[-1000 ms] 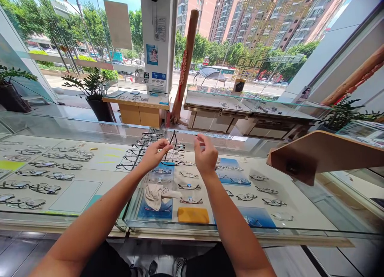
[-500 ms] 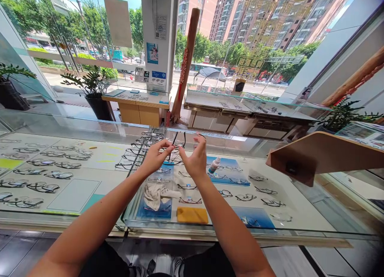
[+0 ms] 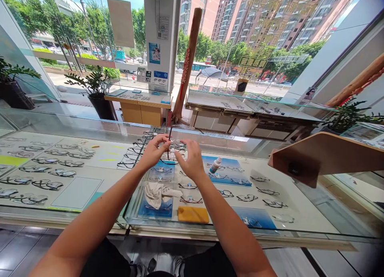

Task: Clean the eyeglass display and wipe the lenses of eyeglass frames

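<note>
**Left Hand Had the Glasses, Right Hand Hung Close By**

In the head view, it was all happening beyond the yellow case [image 3: 193, 214]! There, up over the glass-topped table [image 3: 312, 221], were the black glasses [image 3: 171, 133], farther from the person than that case and a touch to its left. And who had them? The left hand [image 3: 156, 151], its grip clamped on the dark frame, thumb and fingers pinched together!

Straight out beyond the case came the right hand [image 3: 192, 161], close beside the glasses, its grip apart, thumb and fingers parted; whether a fingertip touched the frame, you could not tell. What a tight little huddle!

Around the case, a packed field! Just beyond it lay a dark-and-red pair of spectacles [image 3: 191, 200]. To its left, slightly farther out, sat a crumpled pale cloth [image 3: 153, 195]. Beyond it and to the right, a small white bottle [image 3: 216, 165] appeared over a blue mat [image 3: 238, 163]. And well off to the right of the case, a brown wooden panel [image 3: 327, 153] jutted in over the table's far end!
</note>
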The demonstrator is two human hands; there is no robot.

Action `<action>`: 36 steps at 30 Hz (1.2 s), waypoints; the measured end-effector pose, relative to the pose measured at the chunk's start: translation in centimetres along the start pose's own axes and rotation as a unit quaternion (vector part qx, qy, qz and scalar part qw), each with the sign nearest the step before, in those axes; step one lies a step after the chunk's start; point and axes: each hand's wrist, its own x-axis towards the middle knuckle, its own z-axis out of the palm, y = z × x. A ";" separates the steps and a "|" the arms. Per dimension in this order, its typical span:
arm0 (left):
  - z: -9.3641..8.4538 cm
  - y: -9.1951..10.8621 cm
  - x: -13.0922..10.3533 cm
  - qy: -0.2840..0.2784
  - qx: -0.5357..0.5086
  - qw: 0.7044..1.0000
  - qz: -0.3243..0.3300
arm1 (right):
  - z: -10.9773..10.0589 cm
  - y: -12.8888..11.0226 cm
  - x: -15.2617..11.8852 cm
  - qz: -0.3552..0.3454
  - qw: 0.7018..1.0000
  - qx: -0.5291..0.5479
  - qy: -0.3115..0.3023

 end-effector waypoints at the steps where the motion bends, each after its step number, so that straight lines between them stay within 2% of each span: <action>1: 0.2 0.0 -0.2 -0.011 0.010 1.000 0.013 | 0.0 -0.4 0.0 -0.012 1.000 0.022 -0.008; 4: 0.6 0.2 -0.6 -0.028 0.017 0.999 0.035 | 0.2 -1.2 0.0 -0.033 0.996 0.082 -0.020; 8: 0.9 0.4 -0.8 -0.051 0.000 0.998 0.026 | 0.6 -1.4 -0.1 -0.030 0.990 0.133 -0.023; 11: 1.1 0.2 -0.8 -0.028 -0.007 0.999 0.027 | 0.1 -1.5 0.1 -0.009 0.989 0.146 -0.013; 15: 1.4 0.0 -1.0 0.055 0.005 0.997 0.047 | -2.6 -2.5 0.8 -0.003 0.993 0.111 0.037; 18: 2.6 0.3 -0.9 0.049 0.045 0.996 0.054 | -6.8 -3.6 1.7 -0.017 0.988 0.114 0.100; 20: 4.4 0.8 -0.5 -0.005 0.080 0.996 0.044 | -10.4 -4.1 2.8 -0.023 0.987 0.096 0.123; 23: 8.9 1.0 0.7 -0.141 0.106 0.984 0.006 | -16.7 -3.3 5.2 -0.049 0.991 0.058 0.111; 25: 12.6 0.6 1.5 -0.210 0.107 0.971 -0.036 | -20.8 -2.0 7.0 -0.050 0.994 0.065 0.076; 28: 17.4 -0.7 2.4 -0.249 0.135 0.954 -0.100 | -25.4 0.3 8.6 -0.008 0.993 0.119 0.007; 30: 19.6 -1.8 2.6 -0.257 0.157 0.944 -0.134 | -26.7 1.3 8.5 0.015 0.986 0.163 -0.016; 32: 20.7 -2.7 2.5 -0.260 0.161 0.940 -0.153 | -26.3 1.7 7.4 0.026 0.980 0.198 -0.007; 34: 20.8 -3.4 2.3 -0.259 0.151 0.941 -0.156 | -24.8 1.7 6.1 0.030 0.974 0.222 0.017; 36: 19.8 -3.6 2.2 -0.251 0.132 0.947 -0.151 | -22.7 1.6 5.1 0.037 0.969 0.243 0.035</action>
